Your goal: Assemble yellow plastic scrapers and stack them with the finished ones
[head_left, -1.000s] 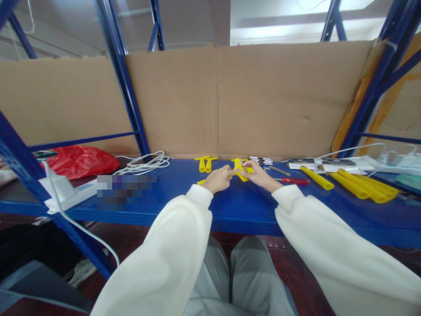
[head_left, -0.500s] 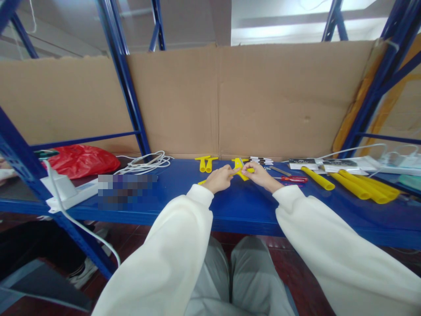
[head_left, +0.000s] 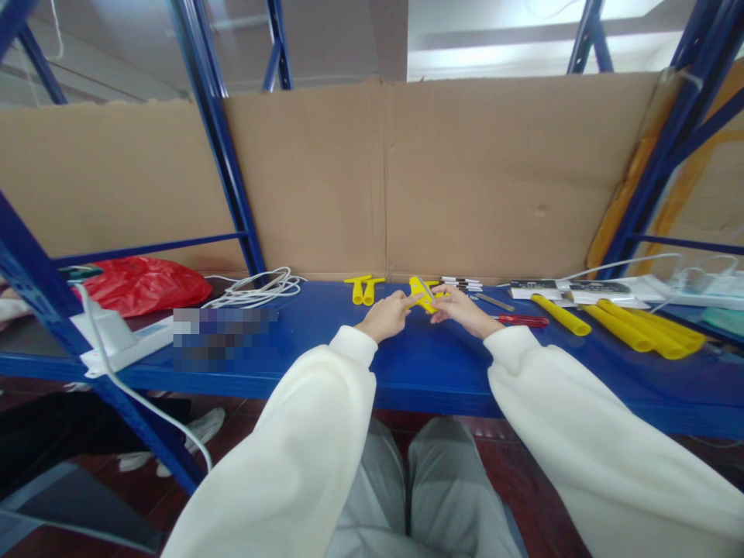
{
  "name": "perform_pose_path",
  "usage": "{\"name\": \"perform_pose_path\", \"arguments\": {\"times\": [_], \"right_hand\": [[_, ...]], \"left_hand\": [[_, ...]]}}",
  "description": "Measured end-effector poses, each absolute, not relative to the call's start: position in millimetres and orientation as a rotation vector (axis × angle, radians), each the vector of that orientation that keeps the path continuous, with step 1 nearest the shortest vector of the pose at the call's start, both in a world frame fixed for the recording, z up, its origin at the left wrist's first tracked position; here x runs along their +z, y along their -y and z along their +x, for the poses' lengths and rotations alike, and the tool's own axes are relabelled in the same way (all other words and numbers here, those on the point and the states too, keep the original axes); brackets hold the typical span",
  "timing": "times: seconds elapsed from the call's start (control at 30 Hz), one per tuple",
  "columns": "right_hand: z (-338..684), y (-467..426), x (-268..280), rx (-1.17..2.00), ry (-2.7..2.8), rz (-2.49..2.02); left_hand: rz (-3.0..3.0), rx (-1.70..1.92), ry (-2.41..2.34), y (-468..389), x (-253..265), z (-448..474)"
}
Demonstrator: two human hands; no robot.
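Lying near right hand (head_left: 459,311) — red screwdriver (head_left: 523,320), yellow tubes (head_left: 619,328) beyond

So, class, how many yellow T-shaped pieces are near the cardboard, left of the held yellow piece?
2, side by side beyond the left hand: the left piece and the right piece. The hand may hide others.

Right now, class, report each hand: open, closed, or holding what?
Left hand: fingers at the yellow piece; whether they grip it cannot be told.
Right hand: closed, thumb and fingers holding the yellow piece.
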State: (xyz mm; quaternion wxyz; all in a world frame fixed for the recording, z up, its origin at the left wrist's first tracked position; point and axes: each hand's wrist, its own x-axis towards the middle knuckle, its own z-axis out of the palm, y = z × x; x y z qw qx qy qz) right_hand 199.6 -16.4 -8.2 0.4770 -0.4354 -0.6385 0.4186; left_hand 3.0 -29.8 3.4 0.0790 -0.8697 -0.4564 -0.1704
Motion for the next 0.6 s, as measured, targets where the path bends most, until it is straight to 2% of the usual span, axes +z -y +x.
{"name": "perform_pose_path", "arguments": {"times": [0.6], "right_hand": [[194, 26, -4, 1.039, 1.553, -1.113]], "left_hand": [[-2.584, -0.287, 1.256, 41, 5, 8]]}}
